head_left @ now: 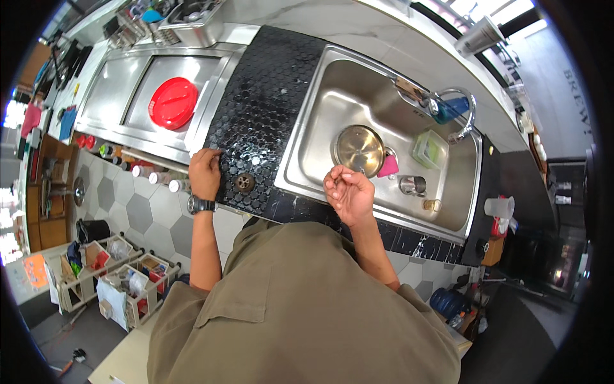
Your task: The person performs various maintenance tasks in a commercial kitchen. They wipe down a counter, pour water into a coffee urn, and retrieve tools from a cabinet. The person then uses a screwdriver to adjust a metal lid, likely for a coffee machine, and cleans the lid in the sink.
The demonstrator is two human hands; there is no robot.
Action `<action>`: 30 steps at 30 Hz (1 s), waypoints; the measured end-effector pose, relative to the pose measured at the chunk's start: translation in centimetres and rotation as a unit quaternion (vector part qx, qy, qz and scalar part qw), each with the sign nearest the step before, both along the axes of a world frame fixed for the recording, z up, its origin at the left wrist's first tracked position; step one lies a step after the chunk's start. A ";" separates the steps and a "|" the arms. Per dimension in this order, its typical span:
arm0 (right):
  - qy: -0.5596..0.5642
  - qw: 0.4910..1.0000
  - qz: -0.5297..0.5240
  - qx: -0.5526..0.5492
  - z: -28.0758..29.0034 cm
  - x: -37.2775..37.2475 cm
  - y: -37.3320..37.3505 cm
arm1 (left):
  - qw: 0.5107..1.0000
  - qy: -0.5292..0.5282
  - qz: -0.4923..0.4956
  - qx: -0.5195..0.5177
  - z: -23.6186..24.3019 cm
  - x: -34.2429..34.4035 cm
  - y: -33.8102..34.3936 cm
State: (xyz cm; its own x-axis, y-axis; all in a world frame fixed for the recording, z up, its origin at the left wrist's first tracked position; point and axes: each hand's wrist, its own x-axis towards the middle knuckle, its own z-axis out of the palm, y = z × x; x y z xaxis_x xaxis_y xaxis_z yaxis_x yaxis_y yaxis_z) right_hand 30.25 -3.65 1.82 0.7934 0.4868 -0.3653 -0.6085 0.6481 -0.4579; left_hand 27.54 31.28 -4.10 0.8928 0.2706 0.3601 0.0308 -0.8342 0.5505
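Note:
My left hand, a watch on its wrist, rests on the left front corner of the wet black hexagon-patterned counter, fingers laid against the surface and no object visible in it. Palm up, my right hand hovers by the front rim of the steel sink, its fingers loosely curled and nothing seen in them. Just beyond it, a round shiny metal pan lies in the basin. Beside the pan are a pink cloth-like piece, a metal cup and a small glass.
A clear tub with something green sits under the curved faucet. Left of the black surface, a red lid lies on a steel counter. A small round drain is near my left hand. Bottles stand below the counter.

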 end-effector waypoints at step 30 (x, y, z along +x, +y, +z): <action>-0.071 0.608 0.141 -0.778 -18.7 12.4 -18.4 | 0.846 0.126 -0.020 -0.517 4.7 -3.7 -6.2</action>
State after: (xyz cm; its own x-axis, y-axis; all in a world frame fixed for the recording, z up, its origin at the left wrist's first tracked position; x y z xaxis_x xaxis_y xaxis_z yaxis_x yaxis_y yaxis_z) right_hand 42.61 -22.01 -16.92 0.8365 -0.2367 -0.4942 -0.4768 -0.7588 -0.4437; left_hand 23.89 25.08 0.59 0.9215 0.2931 -0.2546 0.2395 0.0870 0.9670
